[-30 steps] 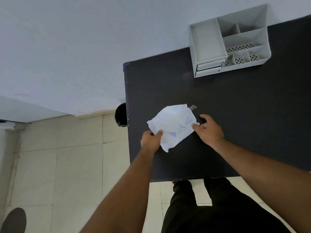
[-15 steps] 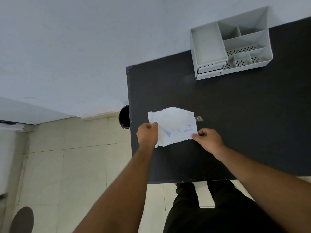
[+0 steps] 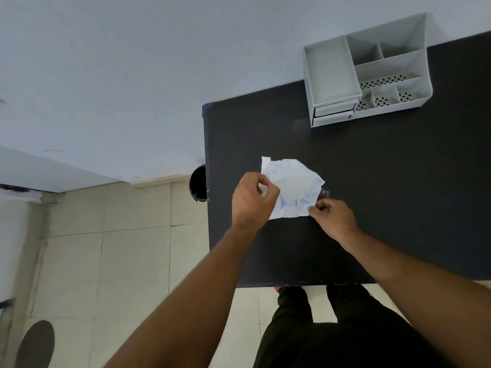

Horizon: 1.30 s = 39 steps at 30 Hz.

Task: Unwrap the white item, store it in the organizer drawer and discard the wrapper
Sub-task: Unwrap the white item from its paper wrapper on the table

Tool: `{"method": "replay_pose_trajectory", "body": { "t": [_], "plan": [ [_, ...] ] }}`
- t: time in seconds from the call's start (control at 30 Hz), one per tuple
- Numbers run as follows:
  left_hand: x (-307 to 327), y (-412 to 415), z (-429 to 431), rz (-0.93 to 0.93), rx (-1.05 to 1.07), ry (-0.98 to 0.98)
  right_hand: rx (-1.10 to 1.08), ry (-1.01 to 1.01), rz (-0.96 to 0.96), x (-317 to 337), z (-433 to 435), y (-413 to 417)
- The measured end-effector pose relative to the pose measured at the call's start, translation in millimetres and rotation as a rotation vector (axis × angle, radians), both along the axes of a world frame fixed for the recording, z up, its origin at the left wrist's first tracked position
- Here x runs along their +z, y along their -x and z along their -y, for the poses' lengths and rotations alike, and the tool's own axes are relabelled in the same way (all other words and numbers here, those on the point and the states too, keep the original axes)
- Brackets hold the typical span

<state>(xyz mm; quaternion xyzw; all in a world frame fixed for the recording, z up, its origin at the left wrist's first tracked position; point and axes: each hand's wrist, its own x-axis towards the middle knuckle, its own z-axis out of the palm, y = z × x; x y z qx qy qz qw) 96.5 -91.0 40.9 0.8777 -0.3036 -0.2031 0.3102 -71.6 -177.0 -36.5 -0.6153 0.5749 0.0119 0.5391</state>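
A crumpled white wrapper (image 3: 293,185) with blue print is held just above the black table (image 3: 372,195). My left hand (image 3: 252,200) pinches its left edge. My right hand (image 3: 332,217) pinches its lower right corner, where a clear film edge shows. Whatever white item the wrapper contains is hidden inside it. The grey organizer (image 3: 364,73) stands at the table's far edge against the wall, with two shut drawers (image 3: 333,112) low on its front left and open compartments on top.
A black bin (image 3: 199,183) sits on the floor just off the table's left edge. Pale floor tiles lie to the left. My dark trousers show below the table's near edge.
Both hands have lifted and turned the wrapper, which now looks more crumpled. My left hand has slid up along its left edge. The view has shifted slightly.
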Motion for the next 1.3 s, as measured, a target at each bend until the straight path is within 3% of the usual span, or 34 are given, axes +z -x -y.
{"method": "replay_pose_trajectory", "body": {
  "t": [0.13, 0.23, 0.37, 0.4, 0.5, 0.7, 0.87, 1.0, 1.13, 1.3],
  "plan": [
    [7.0, -3.4, 9.3, -0.136, 0.076, 0.144, 0.001, 0.024, -0.010, 0.8, 0.3, -1.9],
    [-0.1, -11.9, 5.5, -0.312, 0.154, 0.026, 0.001, 0.020, -0.003, 1.3, 0.4, -3.0],
    [-19.7, -21.4, -8.2, -0.854, 0.522, -0.070, 0.023, 0.005, -0.046, -0.3, 0.2, -4.3],
    [-20.3, -21.1, -11.9, -0.907, 0.555, -0.091, 0.024, 0.000, -0.050, -0.8, -0.3, -4.3],
    [-26.7, -18.7, -19.8, -0.792, 0.495, -0.203, 0.024, -0.009, -0.048, -1.3, -1.2, -3.8],
    [-23.4, -19.6, -15.3, -0.349, 0.483, -0.057, -0.002, 0.004, -0.044, 1.5, -1.6, -5.5],
    [-10.5, -31.9, -3.9, -0.429, 0.347, -0.067, 0.012, -0.001, -0.009, 5.5, -1.8, -9.7],
    [14.3, -30.9, 14.6, -0.401, 0.328, 0.143, 0.052, -0.003, -0.008, 7.6, -0.9, -11.9],
    [26.1, -26.6, 23.2, -0.442, 0.247, 0.170, -0.041, 0.100, 0.093, 13.3, -1.1, -10.5],
    [33.5, -28.9, 25.0, -0.165, 0.089, 0.092, -0.038, 0.134, 0.123, 15.3, -6.0, -5.5]
  ]
}}
